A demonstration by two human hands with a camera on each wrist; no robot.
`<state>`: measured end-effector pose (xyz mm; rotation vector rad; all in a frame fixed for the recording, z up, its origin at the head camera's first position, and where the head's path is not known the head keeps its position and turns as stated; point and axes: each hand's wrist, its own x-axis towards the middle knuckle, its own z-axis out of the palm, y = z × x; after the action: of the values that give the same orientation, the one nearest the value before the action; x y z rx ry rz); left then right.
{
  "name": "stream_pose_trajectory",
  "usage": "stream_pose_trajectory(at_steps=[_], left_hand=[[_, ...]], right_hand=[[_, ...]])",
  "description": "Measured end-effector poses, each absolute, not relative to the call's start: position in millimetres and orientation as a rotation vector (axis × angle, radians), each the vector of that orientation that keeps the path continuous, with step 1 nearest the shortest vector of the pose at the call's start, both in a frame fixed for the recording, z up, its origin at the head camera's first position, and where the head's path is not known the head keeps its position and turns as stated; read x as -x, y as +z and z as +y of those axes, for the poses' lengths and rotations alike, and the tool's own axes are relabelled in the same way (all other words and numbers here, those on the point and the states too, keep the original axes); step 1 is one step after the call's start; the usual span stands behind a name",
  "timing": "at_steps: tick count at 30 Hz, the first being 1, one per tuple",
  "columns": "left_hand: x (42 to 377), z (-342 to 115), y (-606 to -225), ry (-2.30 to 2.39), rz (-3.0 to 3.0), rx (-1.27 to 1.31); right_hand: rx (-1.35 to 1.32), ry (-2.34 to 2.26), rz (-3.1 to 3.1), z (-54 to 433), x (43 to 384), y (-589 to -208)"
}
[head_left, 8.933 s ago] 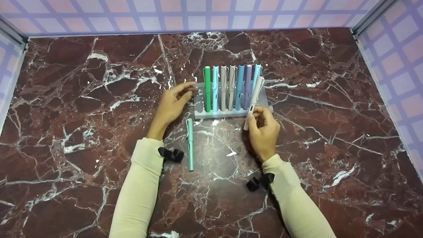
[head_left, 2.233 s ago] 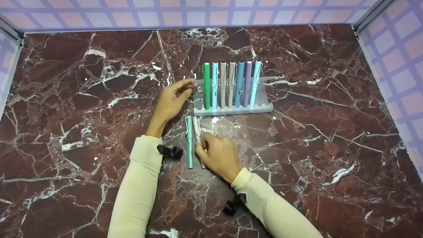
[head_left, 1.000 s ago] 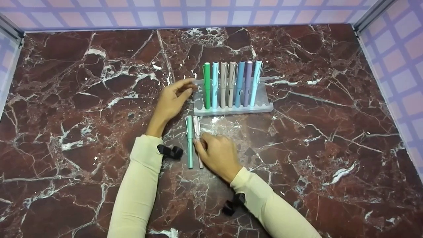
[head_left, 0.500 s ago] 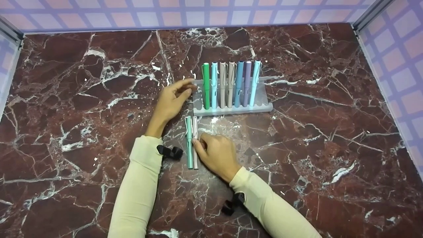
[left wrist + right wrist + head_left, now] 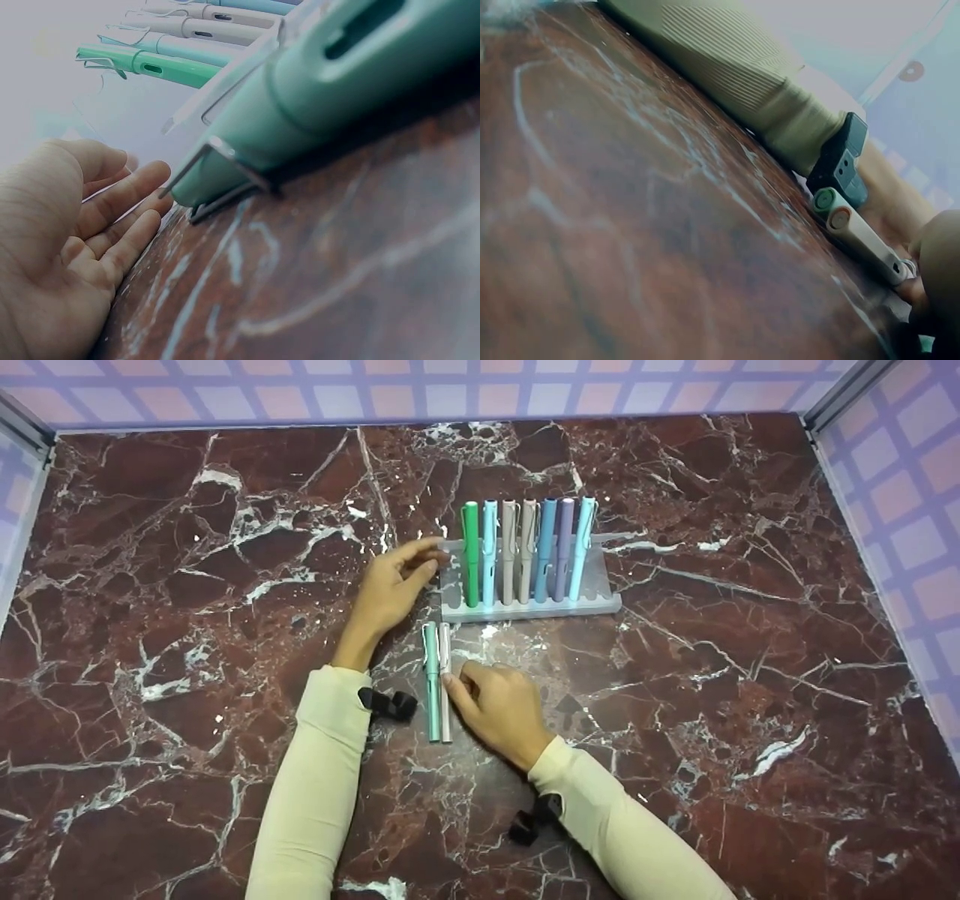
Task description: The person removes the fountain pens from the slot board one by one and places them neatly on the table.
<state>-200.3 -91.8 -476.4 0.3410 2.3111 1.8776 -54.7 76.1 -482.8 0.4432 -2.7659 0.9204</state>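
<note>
On the table a teal fountain pen [image 5: 432,682] and a silver-grey fountain pen [image 5: 445,709] lie side by side, caps pointing away from me. My right hand [image 5: 501,709] rests just right of the silver-grey pen, its thumb tip at the barrel and its other fingers loosely bent. Behind them, a clear pen rack [image 5: 525,613] holds several capped pens, from a green pen [image 5: 471,555] at left to a light blue pen [image 5: 583,547] at right. My left hand [image 5: 394,585] rests against the rack's left edge with relaxed fingers [image 5: 139,187], and the teal pen is large in the left wrist view.
Dark red marbled tabletop [image 5: 225,780] surrounds the rack. Checkered panels [image 5: 480,394] stand along the back and sides. A black wrist camera [image 5: 401,706] on the left sleeve sits close to the teal pen's left side.
My right hand has brought the silver-grey pen from the rack's right end, laid it down and slid it left beside the teal pen. Now the thumb has eased slightly right. My left hand stays put.
</note>
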Motion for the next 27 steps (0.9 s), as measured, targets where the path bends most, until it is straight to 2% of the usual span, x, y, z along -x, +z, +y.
stream_pose_trajectory(at_steps=[16,27], left_hand=[[200,-91,-476,1.835,2.327,-0.293],[200,-92,-476,1.836,2.316,-0.280]], right_hand=[[-0.578,1.234,-2.672,107,65,-483],[-0.408,1.228,-2.474,148,86,-486]])
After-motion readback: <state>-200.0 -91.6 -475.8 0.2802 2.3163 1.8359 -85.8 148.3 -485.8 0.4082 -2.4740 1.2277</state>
